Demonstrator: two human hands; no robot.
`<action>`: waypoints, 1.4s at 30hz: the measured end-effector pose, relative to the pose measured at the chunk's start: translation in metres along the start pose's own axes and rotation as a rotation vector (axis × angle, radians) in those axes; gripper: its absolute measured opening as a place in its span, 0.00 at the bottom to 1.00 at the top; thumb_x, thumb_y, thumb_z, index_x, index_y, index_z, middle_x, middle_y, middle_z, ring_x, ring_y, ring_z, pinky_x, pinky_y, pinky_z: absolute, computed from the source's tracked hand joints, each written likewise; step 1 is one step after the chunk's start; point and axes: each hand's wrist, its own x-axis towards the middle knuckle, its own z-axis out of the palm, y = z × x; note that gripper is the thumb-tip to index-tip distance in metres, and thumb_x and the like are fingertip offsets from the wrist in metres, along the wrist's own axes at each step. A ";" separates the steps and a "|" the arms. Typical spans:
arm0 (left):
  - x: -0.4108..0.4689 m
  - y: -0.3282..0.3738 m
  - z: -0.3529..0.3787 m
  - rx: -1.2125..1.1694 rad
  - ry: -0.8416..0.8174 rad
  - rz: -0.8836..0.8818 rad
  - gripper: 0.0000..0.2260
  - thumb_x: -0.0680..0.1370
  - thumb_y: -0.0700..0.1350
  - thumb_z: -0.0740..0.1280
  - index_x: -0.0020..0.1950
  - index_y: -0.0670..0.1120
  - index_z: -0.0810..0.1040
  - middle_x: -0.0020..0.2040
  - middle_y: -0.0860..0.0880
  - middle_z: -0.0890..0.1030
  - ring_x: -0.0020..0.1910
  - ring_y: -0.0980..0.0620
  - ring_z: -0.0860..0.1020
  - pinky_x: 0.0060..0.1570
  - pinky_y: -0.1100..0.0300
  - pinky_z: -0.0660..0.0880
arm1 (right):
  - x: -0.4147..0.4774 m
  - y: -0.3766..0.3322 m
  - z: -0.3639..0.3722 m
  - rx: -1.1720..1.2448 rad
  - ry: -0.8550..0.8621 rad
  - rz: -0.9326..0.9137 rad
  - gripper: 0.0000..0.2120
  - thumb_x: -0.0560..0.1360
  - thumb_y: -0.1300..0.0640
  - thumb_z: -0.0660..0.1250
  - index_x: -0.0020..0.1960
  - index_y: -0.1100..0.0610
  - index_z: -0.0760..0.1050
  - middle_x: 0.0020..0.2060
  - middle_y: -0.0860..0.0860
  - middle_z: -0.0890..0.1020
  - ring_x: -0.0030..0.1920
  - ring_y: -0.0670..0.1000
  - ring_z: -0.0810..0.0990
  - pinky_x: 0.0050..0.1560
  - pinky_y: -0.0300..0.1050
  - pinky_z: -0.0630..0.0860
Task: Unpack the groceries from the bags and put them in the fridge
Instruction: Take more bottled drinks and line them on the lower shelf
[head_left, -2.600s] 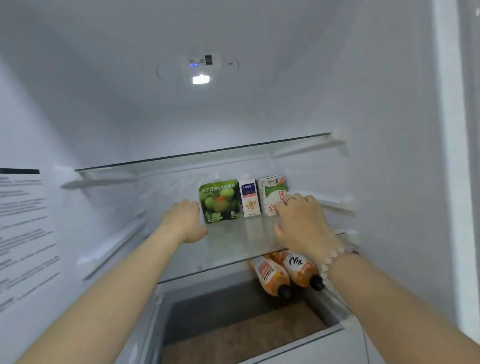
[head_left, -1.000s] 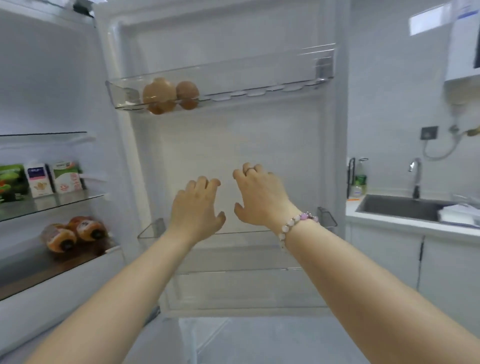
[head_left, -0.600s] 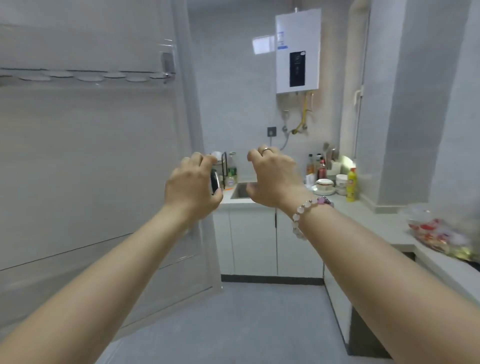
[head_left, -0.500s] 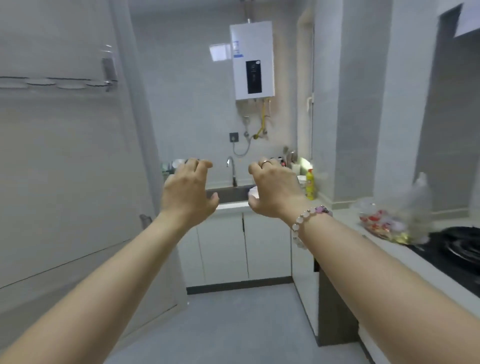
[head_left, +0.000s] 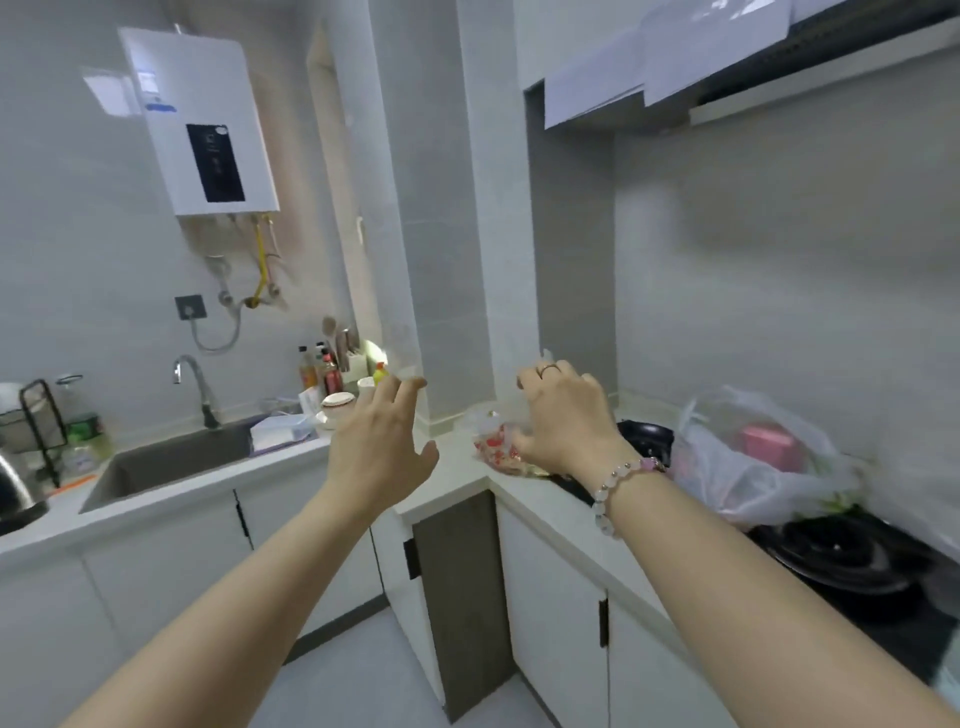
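Both my arms stretch out over the kitchen counter, fingers spread and holding nothing. My right hand, with a ring and a bead bracelet, hovers in front of a clear bag with red-patterned contents on the counter corner. My left hand hangs in the air a little to the left of that bag. A larger white plastic bag with a pink box inside sits further right, beside the stove. The fridge is out of view.
A black gas stove lies along the right counter under a range hood. A sink with a tap, a dish rack, bottles and bowls stand at the left. A white water heater hangs on the wall.
The view has swung right from the open fridge, past its door, to the kitchen counter. Both empty hands have travelled with it and now reach toward the bags.
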 end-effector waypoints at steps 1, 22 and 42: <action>0.017 0.014 0.011 -0.018 0.004 0.034 0.28 0.74 0.54 0.67 0.70 0.49 0.62 0.62 0.50 0.70 0.59 0.49 0.71 0.51 0.59 0.70 | 0.003 0.021 0.004 -0.011 -0.005 0.035 0.19 0.74 0.48 0.61 0.61 0.56 0.67 0.57 0.52 0.73 0.58 0.52 0.71 0.55 0.45 0.69; 0.191 0.308 0.244 -0.404 -0.160 0.578 0.25 0.75 0.51 0.65 0.70 0.50 0.63 0.64 0.53 0.68 0.59 0.51 0.70 0.46 0.63 0.65 | -0.065 0.329 0.120 -0.229 -0.246 0.704 0.25 0.74 0.44 0.61 0.67 0.54 0.65 0.62 0.50 0.72 0.63 0.52 0.70 0.62 0.46 0.64; 0.302 0.424 0.476 -0.496 -0.525 0.785 0.22 0.76 0.49 0.65 0.68 0.48 0.64 0.64 0.51 0.69 0.61 0.49 0.69 0.48 0.58 0.70 | -0.027 0.441 0.244 -0.293 -0.426 1.035 0.24 0.75 0.43 0.60 0.66 0.54 0.65 0.62 0.51 0.72 0.61 0.52 0.70 0.60 0.47 0.66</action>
